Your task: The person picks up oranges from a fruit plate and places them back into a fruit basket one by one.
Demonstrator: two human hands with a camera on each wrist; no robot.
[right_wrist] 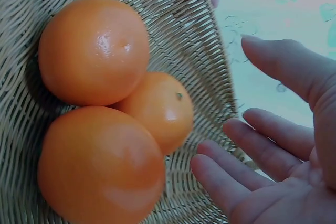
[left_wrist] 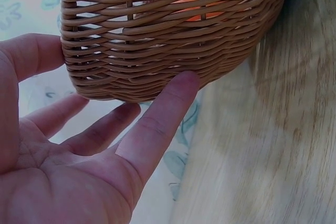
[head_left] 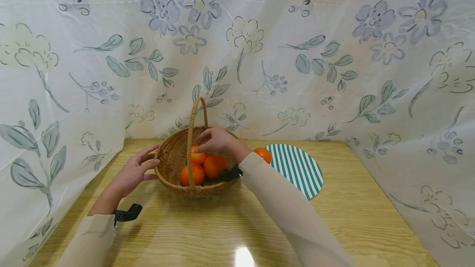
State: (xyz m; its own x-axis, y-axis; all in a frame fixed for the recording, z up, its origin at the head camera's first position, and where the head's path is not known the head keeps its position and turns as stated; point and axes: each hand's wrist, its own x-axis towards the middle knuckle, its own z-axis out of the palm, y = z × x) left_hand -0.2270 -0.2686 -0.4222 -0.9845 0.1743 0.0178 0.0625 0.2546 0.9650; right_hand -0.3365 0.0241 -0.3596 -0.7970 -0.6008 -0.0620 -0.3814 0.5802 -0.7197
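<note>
A wicker basket (head_left: 168,162) with a tall arched handle stands toward the back of the table. Three oranges lie in it: one at the front left (head_left: 192,174), another on the right (head_left: 215,165) and a third behind them (head_left: 199,155). At the basket's left side, my left hand (head_left: 134,172) touches the wicker with spread fingers; the left wrist view shows a fingertip (left_wrist: 186,82) against the outer weave. My right hand (head_left: 219,140) hovers over the basket. In the right wrist view its fingers (right_wrist: 226,182) are extended, apart from the oranges and holding nothing.
Right of the basket lies a round green-and-white striped mat (head_left: 297,168). Another orange (head_left: 263,154) is at its left edge, partly hidden by my right sleeve. A floral curtain (head_left: 259,73) closes off the back and sides of the wooden table (head_left: 193,234).
</note>
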